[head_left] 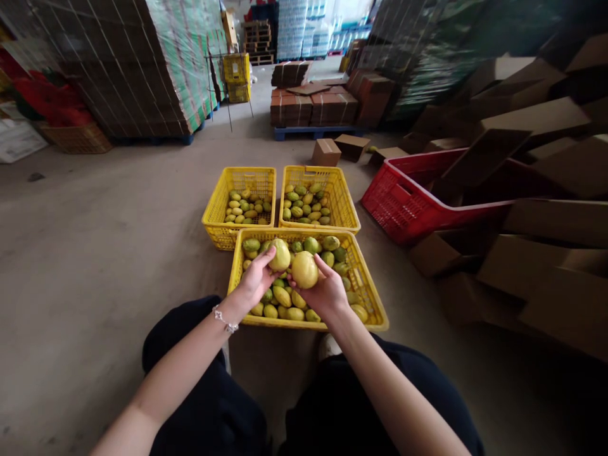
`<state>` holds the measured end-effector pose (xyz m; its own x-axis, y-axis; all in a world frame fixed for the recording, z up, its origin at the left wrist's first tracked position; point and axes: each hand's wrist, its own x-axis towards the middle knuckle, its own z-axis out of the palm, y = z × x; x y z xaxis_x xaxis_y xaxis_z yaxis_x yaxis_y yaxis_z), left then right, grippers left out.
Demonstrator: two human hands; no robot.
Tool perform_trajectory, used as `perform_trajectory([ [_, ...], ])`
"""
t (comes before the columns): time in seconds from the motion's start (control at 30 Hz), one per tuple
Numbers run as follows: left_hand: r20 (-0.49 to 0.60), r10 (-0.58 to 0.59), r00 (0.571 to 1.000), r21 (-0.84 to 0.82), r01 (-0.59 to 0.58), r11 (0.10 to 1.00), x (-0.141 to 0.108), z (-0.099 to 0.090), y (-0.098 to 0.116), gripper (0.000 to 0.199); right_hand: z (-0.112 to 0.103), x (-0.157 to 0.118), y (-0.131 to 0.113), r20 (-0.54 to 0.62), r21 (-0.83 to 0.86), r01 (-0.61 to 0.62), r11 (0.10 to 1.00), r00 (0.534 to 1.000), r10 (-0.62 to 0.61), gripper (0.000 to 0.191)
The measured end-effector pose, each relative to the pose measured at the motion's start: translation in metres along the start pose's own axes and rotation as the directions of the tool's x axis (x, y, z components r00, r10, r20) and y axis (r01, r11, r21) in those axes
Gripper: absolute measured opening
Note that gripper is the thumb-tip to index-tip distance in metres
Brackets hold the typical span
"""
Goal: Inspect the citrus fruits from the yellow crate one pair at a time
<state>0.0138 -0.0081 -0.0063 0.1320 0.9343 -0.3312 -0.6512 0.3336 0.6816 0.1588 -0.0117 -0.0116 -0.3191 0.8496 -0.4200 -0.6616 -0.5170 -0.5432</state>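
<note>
My left hand point(257, 278) is closed around a yellow-green fruit point(279, 255). Just right of it, my right hand point(327, 288) grips a rounder yellow fruit point(304, 270). Both are held side by side above the near yellow crate point(375, 297), which holds several green and yellow fruits point(282, 296). Behind it stand two smaller yellow crates, the left one point(216, 206) and the right one point(349, 206), each with several similar fruits on its bottom.
A red crate point(394, 209) with cardboard inside stands to the right, beside a heap of cardboard boxes point(536, 259). Flattened cardboard bundles point(313, 109) lie on a blue pallet ahead. Wrapped stacks point(137, 69) rise at the back left. My knees flank the near crate's front.
</note>
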Motion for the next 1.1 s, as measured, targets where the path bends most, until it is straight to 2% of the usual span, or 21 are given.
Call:
perform_trajectory([
  [0.13, -0.029, -0.093, 0.995, -0.108, 0.089, 0.990, 0.002, 0.000, 0.007, 0.020, -0.004, 0.000, -0.003, 0.011, 0.014, -0.010, 1.000, 1.000, 0.009, 0.024],
  [0.23, -0.025, -0.148, 0.989, -0.188, 0.141, 0.972, 0.000, 0.002, 0.012, 0.025, -0.001, -0.003, -0.005, -0.045, 0.031, -0.018, 0.999, 0.999, 0.020, 0.022],
  [0.4, -0.060, -0.166, 0.984, -0.206, 0.150, 0.967, -0.001, 0.004, 0.014, 0.021, 0.008, -0.005, -0.002, -0.150, 0.048, 0.071, 0.996, 0.987, -0.063, 0.014],
  [0.53, 0.004, -0.211, 0.978, -0.260, 0.204, 0.944, -0.001, 0.002, 0.015, 0.034, 0.005, -0.002, -0.001, -0.191, 0.065, 0.014, 0.998, 0.982, -0.001, 0.016],
  [0.67, 0.031, -0.184, 0.983, -0.266, 0.185, 0.946, 0.000, -0.001, 0.017, 0.029, 0.000, 0.002, -0.001, -0.168, 0.094, -0.079, 0.992, 0.981, 0.093, 0.029],
  [0.8, 0.066, -0.183, 0.981, -0.238, 0.193, 0.952, 0.000, -0.001, 0.017, 0.022, 0.003, 0.001, -0.002, -0.223, 0.093, -0.087, 0.992, 0.969, 0.106, 0.034],
  [0.9, 0.061, -0.181, 0.982, -0.240, 0.191, 0.952, -0.002, 0.001, 0.016, 0.019, 0.010, -0.004, -0.003, -0.276, 0.062, -0.039, 0.997, 0.960, 0.054, 0.025],
  [1.0, 0.009, -0.156, 0.988, -0.253, 0.153, 0.955, -0.006, 0.003, 0.018, 0.019, 0.014, -0.009, -0.005, -0.305, 0.049, 0.030, 0.998, 0.952, -0.014, 0.013],
  [1.1, -0.068, -0.159, 0.985, -0.276, 0.134, 0.952, -0.008, 0.003, 0.020, 0.013, 0.009, -0.008, -0.005, -0.288, 0.060, -0.007, 0.998, 0.957, 0.024, 0.016],
])
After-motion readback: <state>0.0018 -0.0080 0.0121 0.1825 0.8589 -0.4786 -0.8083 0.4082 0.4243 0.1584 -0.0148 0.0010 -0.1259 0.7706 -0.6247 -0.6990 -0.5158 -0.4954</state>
